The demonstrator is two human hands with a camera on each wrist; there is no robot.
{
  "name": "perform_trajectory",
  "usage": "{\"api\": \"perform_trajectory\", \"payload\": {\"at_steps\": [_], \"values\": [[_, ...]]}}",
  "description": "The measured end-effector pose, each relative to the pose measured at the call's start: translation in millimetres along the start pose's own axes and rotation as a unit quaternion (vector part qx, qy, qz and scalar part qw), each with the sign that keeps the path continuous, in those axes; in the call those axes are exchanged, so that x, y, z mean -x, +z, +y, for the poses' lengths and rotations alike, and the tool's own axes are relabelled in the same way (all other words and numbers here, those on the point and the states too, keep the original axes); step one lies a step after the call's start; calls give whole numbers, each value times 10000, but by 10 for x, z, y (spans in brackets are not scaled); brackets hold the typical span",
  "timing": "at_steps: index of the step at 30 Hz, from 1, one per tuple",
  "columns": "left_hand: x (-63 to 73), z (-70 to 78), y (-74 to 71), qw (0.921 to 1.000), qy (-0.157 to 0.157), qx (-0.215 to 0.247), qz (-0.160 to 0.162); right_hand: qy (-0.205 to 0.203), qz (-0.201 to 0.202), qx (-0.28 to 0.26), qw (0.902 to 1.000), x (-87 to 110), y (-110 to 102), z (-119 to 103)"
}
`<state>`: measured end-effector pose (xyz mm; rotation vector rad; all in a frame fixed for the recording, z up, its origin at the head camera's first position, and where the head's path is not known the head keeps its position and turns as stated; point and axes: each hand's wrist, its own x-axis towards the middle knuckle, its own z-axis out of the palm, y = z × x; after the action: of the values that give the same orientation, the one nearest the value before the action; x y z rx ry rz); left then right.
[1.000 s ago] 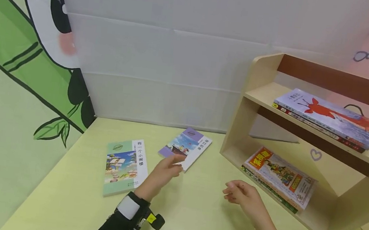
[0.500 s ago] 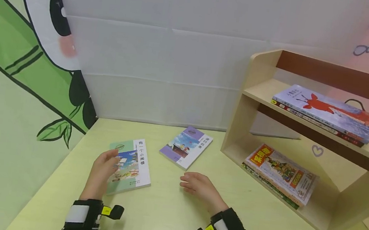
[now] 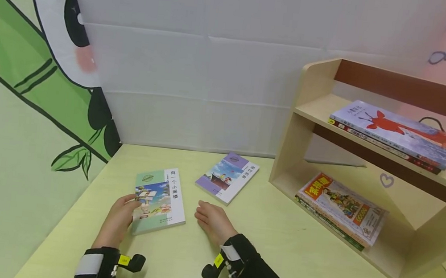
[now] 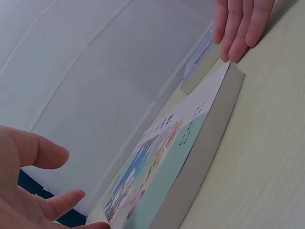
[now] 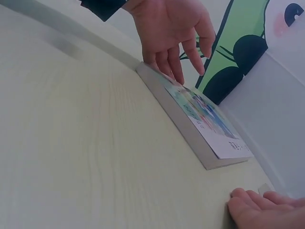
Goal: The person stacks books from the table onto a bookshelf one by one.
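A green and white paperback book (image 3: 156, 202) lies flat on the table, its pale page edge (image 4: 209, 143) facing the left wrist camera. My left hand (image 3: 117, 218) is at its left edge, fingers spread and thumb over the cover's side. In the right wrist view the fingertips of that left hand (image 5: 171, 33) are right at the book's edge. My right hand (image 3: 215, 221) is held low over the table to the right of the book, apart from it, fingers straight and holding nothing. Beyond it lies a purple and white book (image 3: 227, 178).
A wooden shelf (image 3: 286, 149) stands at the right. Blue-covered book (image 3: 393, 130) tops a stack on its upper board; another stack with an orange-titled book (image 3: 341, 206) lies on the lower board. A white printed wall sheet (image 3: 205, 74) hangs behind the table (image 3: 268, 259).
The left hand has moved left from near the purple book to the green book's left edge. The right hand has come left from beside the shelf toward the green book.
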<state>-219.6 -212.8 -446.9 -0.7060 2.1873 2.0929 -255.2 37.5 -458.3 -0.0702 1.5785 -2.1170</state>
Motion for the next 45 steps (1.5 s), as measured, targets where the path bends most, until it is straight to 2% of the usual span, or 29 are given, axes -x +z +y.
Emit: {"api": "perform_trajectory", "payload": {"at_steps": [11,17,25,28,34,41,43,45], "values": [[2,29,85,9999,69,-92,-31,149,29,-385,9991,-83,115,-24],[-24,40,110,9999,60,-142,-21,202,93,-266,9994,-80,162,-59],[-25,42,119,9997,-198,152,47,753,91,-843,9936,19,79,-120],[-5,52,125,9995,-262,134,65,889,119,-927,9916,44,45,-145],[50,22,153,9996,-273,-99,-56,981,12,-506,9939,57,9,-134],[62,-65,215,9917,-172,-1145,-559,831,-32,477,9954,112,14,-34],[70,-92,234,9905,-162,-1227,-597,804,-110,553,9952,125,16,-5],[80,-121,268,9919,-173,-1050,-694,816,-283,517,9949,136,18,24]]}}
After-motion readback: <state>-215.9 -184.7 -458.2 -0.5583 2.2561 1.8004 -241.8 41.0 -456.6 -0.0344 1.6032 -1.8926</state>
